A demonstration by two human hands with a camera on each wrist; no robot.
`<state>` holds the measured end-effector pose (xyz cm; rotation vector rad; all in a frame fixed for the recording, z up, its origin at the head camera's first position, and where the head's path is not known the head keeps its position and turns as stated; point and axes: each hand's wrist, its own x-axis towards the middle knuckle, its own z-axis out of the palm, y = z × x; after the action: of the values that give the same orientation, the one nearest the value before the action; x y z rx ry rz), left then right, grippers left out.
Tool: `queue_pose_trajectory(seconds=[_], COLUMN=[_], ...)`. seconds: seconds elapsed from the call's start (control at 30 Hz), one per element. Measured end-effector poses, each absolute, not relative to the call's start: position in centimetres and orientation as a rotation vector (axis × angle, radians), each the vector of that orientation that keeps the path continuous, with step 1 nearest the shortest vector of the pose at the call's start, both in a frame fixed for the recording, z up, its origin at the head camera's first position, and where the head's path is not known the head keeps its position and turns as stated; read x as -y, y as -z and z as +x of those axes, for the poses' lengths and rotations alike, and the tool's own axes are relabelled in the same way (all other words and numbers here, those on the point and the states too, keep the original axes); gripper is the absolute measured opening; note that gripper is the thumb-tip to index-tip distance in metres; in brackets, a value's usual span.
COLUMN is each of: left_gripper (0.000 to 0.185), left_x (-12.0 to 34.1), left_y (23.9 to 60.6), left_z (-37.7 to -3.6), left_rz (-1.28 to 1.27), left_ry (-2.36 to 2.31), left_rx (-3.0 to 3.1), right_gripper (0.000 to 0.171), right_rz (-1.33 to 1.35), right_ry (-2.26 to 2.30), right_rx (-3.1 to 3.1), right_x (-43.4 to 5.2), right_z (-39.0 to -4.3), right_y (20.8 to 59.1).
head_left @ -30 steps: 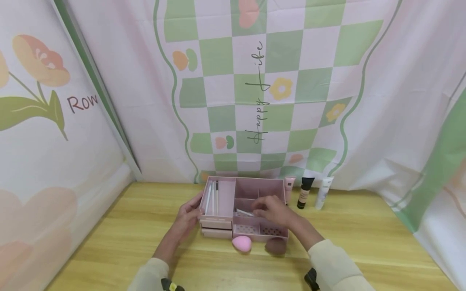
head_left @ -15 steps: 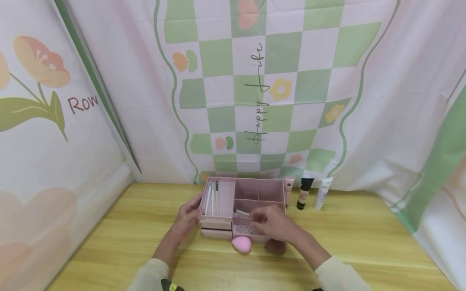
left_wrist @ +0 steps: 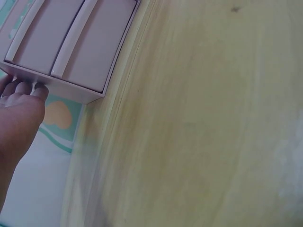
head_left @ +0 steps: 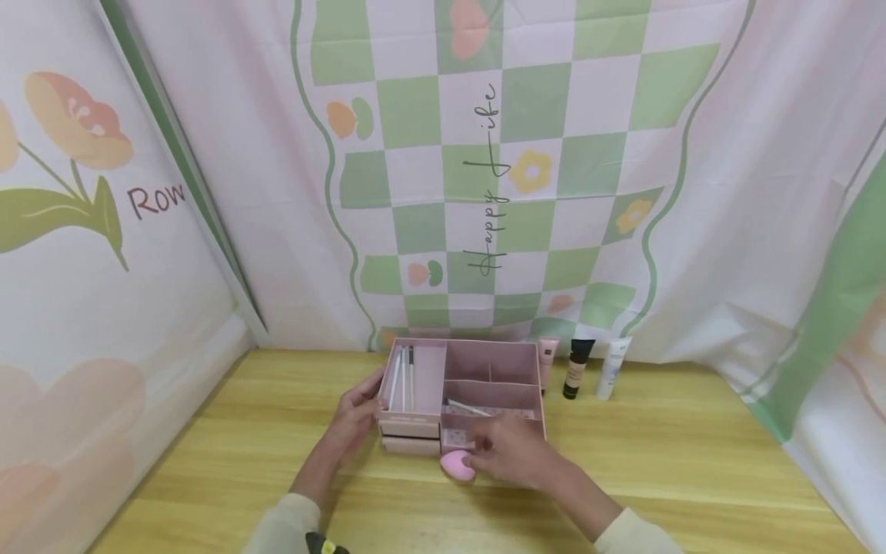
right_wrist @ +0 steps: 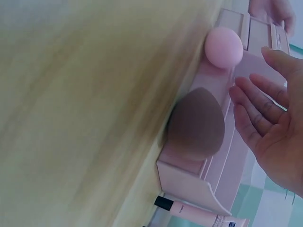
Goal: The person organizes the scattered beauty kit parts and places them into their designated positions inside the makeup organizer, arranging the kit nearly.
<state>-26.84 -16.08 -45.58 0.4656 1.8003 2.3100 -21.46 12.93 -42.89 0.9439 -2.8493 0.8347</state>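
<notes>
A pink desk organizer (head_left: 431,377) with several compartments and two drawers at its front left stands on the wooden table. My left hand (head_left: 355,415) rests along its left side, fingertips against the wall in the left wrist view. Over the front right compartments is my right hand (head_left: 517,452), fingers loosely spread and holding nothing. Its thumb lies close to a pink makeup sponge (head_left: 454,464) at the organizer's front. A brown makeup sponge (right_wrist: 196,124) shows beside it in the right wrist view; in the head view my right hand hides it.
Slim brushes (head_left: 404,377) lie in the left top tray, and a thin white stick (head_left: 469,408) in a middle compartment. To the right stand a pink tube (head_left: 547,355), a black-and-beige tube (head_left: 576,369) and a white tube (head_left: 613,369). A patterned curtain (head_left: 477,192) hangs behind.
My right hand has moved from over the middle compartments toward the organizer's front and the pink makeup sponge, now covering the brown one. My left hand has stayed put.
</notes>
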Motion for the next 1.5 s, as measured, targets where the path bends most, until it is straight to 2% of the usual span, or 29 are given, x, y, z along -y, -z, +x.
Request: queue_pose_trajectory(seconds=[0.2,0.6,1.17,1.5], left_gripper=[0.075,0.073,0.073,0.074], left_x=[16.2,16.0,16.0,16.0], left_y=[45.6,45.5,45.5,45.5], left_z=[-26.9,-26.7,-26.7,-26.8], left_rz=[0.500,0.422,0.428,0.447], left_ry=[-2.295,-2.298,-2.304,-2.293], left_rx=[-1.795,-1.802,-1.809,-1.800], right_gripper=[0.014,0.017,0.009,0.017], right_rz=[0.970,0.911,0.881,0.880], right_ry=[-0.735,-0.504,-0.773,-0.878], right_rx=[2.856,2.861,2.850,2.848], right_x=[-12.2,-11.7,-12.0,-12.4], right_z=[-20.9,-20.6,-20.8,-21.0], right_y=[43.1,44.1,44.4,44.3])
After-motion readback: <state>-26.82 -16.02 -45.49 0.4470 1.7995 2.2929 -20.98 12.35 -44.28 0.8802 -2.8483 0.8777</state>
